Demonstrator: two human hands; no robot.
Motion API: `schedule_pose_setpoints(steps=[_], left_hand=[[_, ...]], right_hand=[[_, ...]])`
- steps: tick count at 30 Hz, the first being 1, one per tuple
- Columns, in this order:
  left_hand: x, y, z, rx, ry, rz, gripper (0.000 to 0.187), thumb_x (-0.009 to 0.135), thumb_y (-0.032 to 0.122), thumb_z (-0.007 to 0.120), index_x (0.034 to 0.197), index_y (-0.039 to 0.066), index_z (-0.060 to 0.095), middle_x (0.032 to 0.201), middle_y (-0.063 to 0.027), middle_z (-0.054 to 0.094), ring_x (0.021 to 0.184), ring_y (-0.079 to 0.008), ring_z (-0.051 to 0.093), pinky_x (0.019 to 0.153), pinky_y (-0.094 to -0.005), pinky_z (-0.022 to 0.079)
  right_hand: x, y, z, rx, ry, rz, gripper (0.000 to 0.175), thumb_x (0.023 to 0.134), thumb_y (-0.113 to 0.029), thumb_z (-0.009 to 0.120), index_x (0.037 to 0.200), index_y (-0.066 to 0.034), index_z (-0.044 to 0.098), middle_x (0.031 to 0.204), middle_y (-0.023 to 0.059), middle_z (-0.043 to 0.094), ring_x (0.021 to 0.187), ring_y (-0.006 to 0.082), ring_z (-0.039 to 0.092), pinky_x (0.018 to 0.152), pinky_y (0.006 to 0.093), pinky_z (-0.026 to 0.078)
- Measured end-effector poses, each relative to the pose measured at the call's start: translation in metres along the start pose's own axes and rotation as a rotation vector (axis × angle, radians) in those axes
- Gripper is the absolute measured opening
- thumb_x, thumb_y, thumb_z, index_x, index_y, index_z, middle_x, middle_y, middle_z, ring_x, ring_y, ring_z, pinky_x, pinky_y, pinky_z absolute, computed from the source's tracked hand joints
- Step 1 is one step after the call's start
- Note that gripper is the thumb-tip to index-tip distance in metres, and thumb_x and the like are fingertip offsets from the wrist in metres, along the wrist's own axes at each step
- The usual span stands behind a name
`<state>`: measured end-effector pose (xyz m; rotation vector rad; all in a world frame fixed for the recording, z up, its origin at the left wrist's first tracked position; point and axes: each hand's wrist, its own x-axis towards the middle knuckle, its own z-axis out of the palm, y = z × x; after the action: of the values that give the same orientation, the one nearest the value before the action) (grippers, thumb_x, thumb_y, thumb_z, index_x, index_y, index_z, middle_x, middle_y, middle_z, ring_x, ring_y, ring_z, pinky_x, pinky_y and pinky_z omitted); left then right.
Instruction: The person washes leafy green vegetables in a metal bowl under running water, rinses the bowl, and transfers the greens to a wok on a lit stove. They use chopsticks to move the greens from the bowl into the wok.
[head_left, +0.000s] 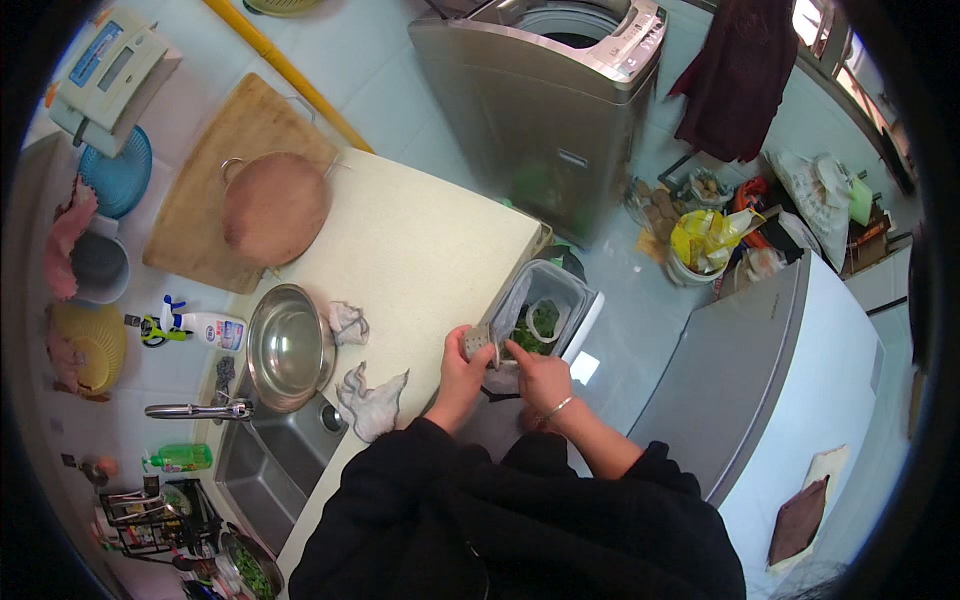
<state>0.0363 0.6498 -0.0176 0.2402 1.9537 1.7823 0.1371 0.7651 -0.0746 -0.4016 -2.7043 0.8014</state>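
Observation:
My left hand (463, 367) grips a small perforated metal strainer (477, 341), tilted on edge over the near side of a bin. Just right of it, my right hand (545, 382) has its index finger extended close to the strainer's rim; whether it touches cannot be told. That hand appears to hold nothing, and its other fingers are partly hidden. Below both hands, the grey waste bin (581, 296) is lined with a plastic bag (525, 289). Green leaf scraps (529, 341) and a pale ring-shaped piece (543, 320) lie inside it.
Left of the bin is a cream countertop (427, 232) with crumpled cloths (375, 401), a steel basin (291, 349) and a double sink (262, 465). A round cutting board (276, 208) leans at the back. A washing machine (525, 112) and a refrigerator (720, 375) stand around the floor.

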Motion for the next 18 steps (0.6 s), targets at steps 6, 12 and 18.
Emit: schedule_pose_setpoints(steps=[6,12,18], left_hand=[[0.002,0.011,-0.008,-0.353,-0.104,-0.172,0.049,0.082,0.012,0.058,0.126,0.001,0.039,0.109,-0.0084,0.051,0.097,-0.0148,0.052,0.084,-0.0293,0.045],[-0.003,0.021,-0.020,-0.521,-0.178,-0.167,0.051,0.082,0.011,0.050,0.131,0.001,0.037,0.117,-0.0101,0.049,0.106,-0.0183,0.049,0.094,-0.0341,0.041],[-0.006,0.019,-0.024,-0.536,-0.231,-0.134,0.054,0.081,0.013,0.051,0.131,0.002,0.036,0.119,-0.0101,0.048,0.109,-0.0189,0.048,0.096,-0.0335,0.039]], right_hand=[[0.023,0.028,0.024,0.034,-0.308,0.167,0.019,0.071,-0.007,0.055,0.085,-0.0077,0.068,0.090,0.0148,0.061,0.084,0.0335,0.060,0.074,0.0393,0.049],[0.016,0.002,-0.002,0.510,-0.626,-0.257,0.029,0.069,-0.003,0.054,0.094,-0.0083,0.068,0.093,0.0155,0.064,0.088,0.0335,0.061,0.077,0.0385,0.049],[0.029,-0.014,-0.025,0.808,-0.089,0.224,0.013,0.076,-0.008,0.060,0.088,-0.0019,0.059,0.080,0.0153,0.061,0.073,0.0316,0.060,0.068,0.0344,0.049]])
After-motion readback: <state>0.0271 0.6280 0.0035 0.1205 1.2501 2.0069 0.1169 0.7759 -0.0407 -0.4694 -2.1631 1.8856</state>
